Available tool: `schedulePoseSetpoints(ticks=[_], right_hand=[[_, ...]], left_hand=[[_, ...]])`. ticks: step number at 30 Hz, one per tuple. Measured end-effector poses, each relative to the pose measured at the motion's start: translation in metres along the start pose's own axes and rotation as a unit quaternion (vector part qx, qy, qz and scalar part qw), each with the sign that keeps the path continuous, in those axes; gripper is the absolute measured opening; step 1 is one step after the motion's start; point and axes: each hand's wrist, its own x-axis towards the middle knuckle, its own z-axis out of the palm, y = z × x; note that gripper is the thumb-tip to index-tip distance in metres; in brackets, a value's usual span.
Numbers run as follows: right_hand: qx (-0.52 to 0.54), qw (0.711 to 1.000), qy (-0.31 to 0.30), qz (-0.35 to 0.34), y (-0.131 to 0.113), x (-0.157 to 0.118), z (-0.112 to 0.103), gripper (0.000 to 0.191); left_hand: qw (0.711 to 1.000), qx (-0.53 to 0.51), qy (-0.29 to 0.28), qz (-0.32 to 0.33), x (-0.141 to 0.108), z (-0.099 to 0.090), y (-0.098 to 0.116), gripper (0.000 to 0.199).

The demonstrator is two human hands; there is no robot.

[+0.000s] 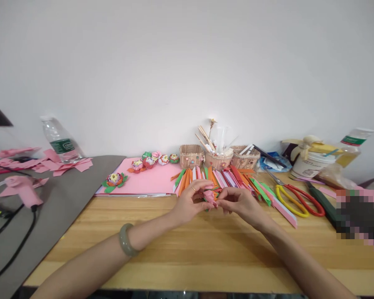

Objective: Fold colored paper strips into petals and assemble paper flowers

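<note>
Above the middle of the wooden table, my left hand (189, 202) curls its fingers and thumb around a small pink folded-paper flower (210, 197). From the other side my right hand (240, 205) pinches the flower's edge between thumb and fingertips. Bits of green and orange show at the flower, but I cannot tell whether they belong to it or to strips behind. Just beyond both hands lies a row of folded paper strips (187, 179) in orange, green, pink, purple and red. The fingers hide part of the flower.
Decorated baskets (191, 157) with sticks stand against the wall. Finished paper flowers (114, 181) sit on pink sheets (152, 178). Scissors (303, 201) and a cup (311, 166) are at right. A pink glue gun (23, 190), bottle (60, 141) and paper scraps (54, 162) are at left.
</note>
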Motion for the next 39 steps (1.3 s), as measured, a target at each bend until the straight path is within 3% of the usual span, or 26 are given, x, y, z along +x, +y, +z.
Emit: schedulePoseSetpoints(ticks=[9,16,25,32,39], right_hand=[[-0.026,0.998,-0.009,-0.049,0.004,0.000,-0.001,0.025],[-0.051,0.998,-0.002,-0.040,0.011,0.002,-0.002,0.017],[-0.063,0.998,-0.008,-0.029,0.015,0.001,-0.002,0.018],[-0.099,0.990,-0.003,-0.099,0.010,0.000,-0.001,0.022],[-0.186,0.964,0.071,-0.176,0.015,0.001,0.004,0.021]], left_hand=[[1.000,0.007,0.028,-0.010,0.002,-0.001,-0.002,0.046],[0.994,0.104,-0.006,0.040,0.000,-0.003,0.002,0.048],[0.989,0.137,-0.025,0.042,-0.002,-0.003,-0.002,0.070],[0.992,0.124,0.023,0.013,0.000,-0.002,-0.002,0.064],[0.996,0.078,0.052,0.002,0.002,-0.003,-0.008,0.061]])
